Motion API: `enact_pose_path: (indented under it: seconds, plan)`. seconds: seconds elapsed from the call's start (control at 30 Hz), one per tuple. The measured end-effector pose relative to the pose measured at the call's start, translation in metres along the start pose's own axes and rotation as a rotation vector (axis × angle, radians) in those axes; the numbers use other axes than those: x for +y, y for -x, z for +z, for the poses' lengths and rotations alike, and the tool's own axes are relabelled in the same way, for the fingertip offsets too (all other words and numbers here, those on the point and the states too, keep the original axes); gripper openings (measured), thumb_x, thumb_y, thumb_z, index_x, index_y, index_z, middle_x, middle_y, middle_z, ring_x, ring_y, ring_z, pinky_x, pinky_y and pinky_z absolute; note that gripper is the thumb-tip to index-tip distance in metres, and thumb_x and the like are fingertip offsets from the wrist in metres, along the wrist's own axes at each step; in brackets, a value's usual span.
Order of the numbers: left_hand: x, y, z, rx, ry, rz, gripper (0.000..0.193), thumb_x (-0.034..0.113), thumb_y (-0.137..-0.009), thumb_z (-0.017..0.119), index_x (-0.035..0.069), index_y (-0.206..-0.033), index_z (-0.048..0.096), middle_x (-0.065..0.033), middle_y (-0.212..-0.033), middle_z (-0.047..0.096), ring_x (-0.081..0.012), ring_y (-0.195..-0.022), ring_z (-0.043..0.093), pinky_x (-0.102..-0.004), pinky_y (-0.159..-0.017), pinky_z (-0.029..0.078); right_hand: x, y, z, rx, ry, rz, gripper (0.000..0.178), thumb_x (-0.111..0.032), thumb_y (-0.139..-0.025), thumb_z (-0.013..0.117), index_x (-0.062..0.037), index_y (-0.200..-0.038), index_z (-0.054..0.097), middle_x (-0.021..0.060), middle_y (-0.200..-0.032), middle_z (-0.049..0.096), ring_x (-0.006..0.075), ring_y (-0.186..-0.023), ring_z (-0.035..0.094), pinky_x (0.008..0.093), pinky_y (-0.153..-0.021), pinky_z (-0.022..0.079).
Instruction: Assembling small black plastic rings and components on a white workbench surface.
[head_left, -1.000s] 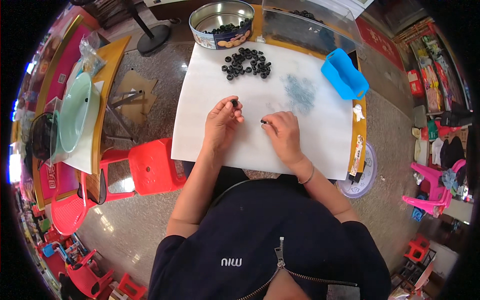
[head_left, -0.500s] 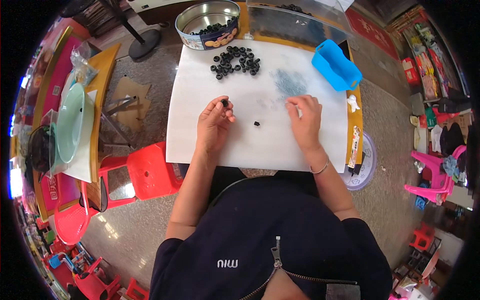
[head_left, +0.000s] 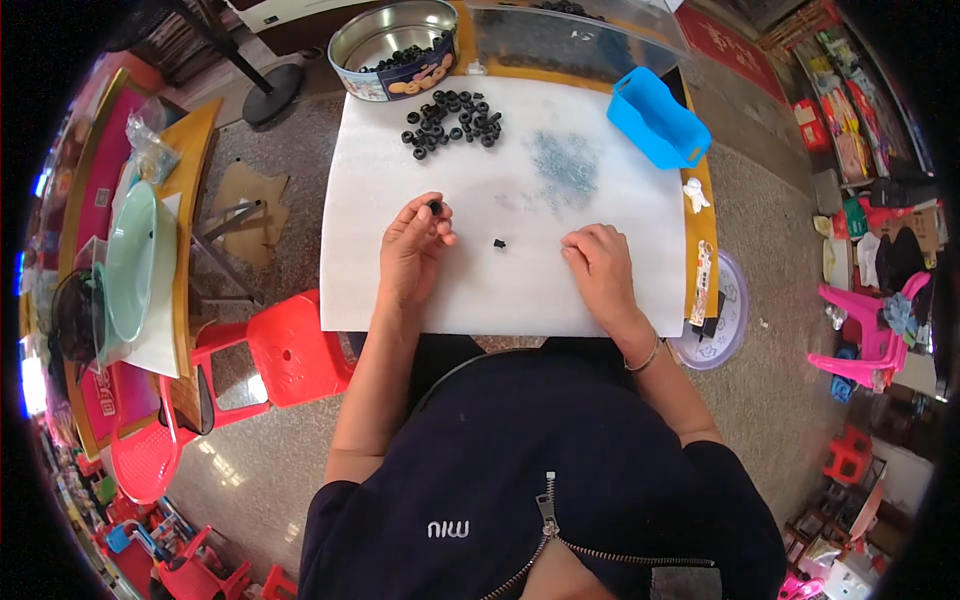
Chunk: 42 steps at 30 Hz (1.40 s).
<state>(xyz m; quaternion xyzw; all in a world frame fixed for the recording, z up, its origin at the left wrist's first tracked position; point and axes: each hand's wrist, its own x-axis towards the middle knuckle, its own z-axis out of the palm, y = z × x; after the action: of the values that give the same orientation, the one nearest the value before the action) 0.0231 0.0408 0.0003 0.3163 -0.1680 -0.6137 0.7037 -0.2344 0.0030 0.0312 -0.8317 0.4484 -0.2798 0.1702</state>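
Observation:
Between the thumb and fingers of my left hand point(head_left: 412, 245) is a small black ring-like part point(head_left: 435, 207), held over the left half of a white sheet point(head_left: 460, 290). My right hand point(head_left: 603, 265) is over the right half of that sheet, its fingertips pinched together. Whatever they may hold is too small to make out. One loose small black piece point(head_left: 499, 244) lies between the two hands. Farther back is a cluster of round black parts point(head_left: 456, 132). To its right, tiny bluish bits point(head_left: 563, 168) are spread in a patch.
A round metal tin point(head_left: 345, 82) with black parts and a clear plastic box point(head_left: 510, 60) stand along the far edge. At the far right sits a blue basket point(head_left: 655, 130). A red stool point(head_left: 290, 350) is left of the table, beside a side table with a green basin point(head_left: 135, 260).
My right hand has come back toward me from the edge of the bluish patch, its fingers drawing together. My left hand keeps its hold on the black part. The view has shifted slightly.

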Motion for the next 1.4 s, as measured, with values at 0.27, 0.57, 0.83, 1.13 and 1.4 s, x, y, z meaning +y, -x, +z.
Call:
enact_pose_path:
  seconds: [0.27, 0.57, 0.83, 1.13, 1.4]
  plan:
    - [0.002, 0.002, -0.001, -0.042, 0.004, -0.059, 0.026, 0.012, -0.094, 0.057, -0.002, -0.116, 0.058, -0.0125, -0.096, 0.063, -0.011, -0.071, 0.06, -0.0249, -0.068, 0.053, -0.045, -0.042, 0.004, 0.033, -0.516, 0.158, 0.011, -0.004, -0.085, 0.062, 0.0003, -0.096, 0.064, 0.0082, -0.085, 0.065, 0.0153, -0.073, 0.06, 0.0266, -0.067, 0.048]
    - [0.0, 0.001, -0.003, -0.054, 0.015, -0.055, 0.025, 0.014, -0.094, 0.059, -0.002, -0.112, 0.06, -0.0088, -0.092, 0.064, -0.0105, -0.069, 0.059, -0.0241, -0.067, 0.053, -0.091, -0.08, 0.056, -0.037, -0.84, 0.108, 0.011, -0.001, -0.087, 0.057, 0.0008, -0.095, 0.064, 0.0073, -0.087, 0.064, 0.0143, -0.078, 0.061, 0.0267, -0.07, 0.05]
    - [0.003, 0.003, 0.0, -0.048, 0.053, -0.073, 0.023, 0.016, -0.092, 0.061, 0.0, -0.109, 0.06, -0.006, -0.087, 0.065, -0.0104, -0.067, 0.06, -0.022, -0.064, 0.052, -0.087, -0.075, 0.064, 0.082, -0.498, -0.182, 0.018, 0.006, -0.082, 0.06, -0.0021, -0.096, 0.066, 0.0097, -0.098, 0.06, 0.0178, -0.08, 0.061, 0.0271, -0.07, 0.051]
    - [0.002, 0.001, 0.0, -0.031, 0.101, -0.062, 0.022, 0.016, -0.093, 0.059, 0.0, -0.108, 0.06, -0.0083, -0.089, 0.065, -0.0112, -0.068, 0.061, -0.0233, -0.065, 0.054, -0.089, -0.071, 0.051, 0.125, -0.558, -0.108, 0.014, 0.002, -0.08, 0.064, -0.0039, -0.092, 0.067, 0.0077, -0.092, 0.063, 0.0216, -0.083, 0.059, 0.031, -0.07, 0.05]
    - [0.004, 0.001, 0.0, -0.024, 0.129, -0.071, 0.023, 0.015, -0.094, 0.059, -0.002, -0.109, 0.059, -0.0111, -0.092, 0.065, -0.0107, -0.068, 0.061, -0.0241, -0.065, 0.055, -0.039, -0.049, 0.024, 0.132, -0.378, -0.025, 0.012, 0.001, -0.082, 0.065, -0.0014, -0.094, 0.066, 0.0074, -0.093, 0.061, 0.0174, -0.083, 0.057, 0.0273, -0.072, 0.047]
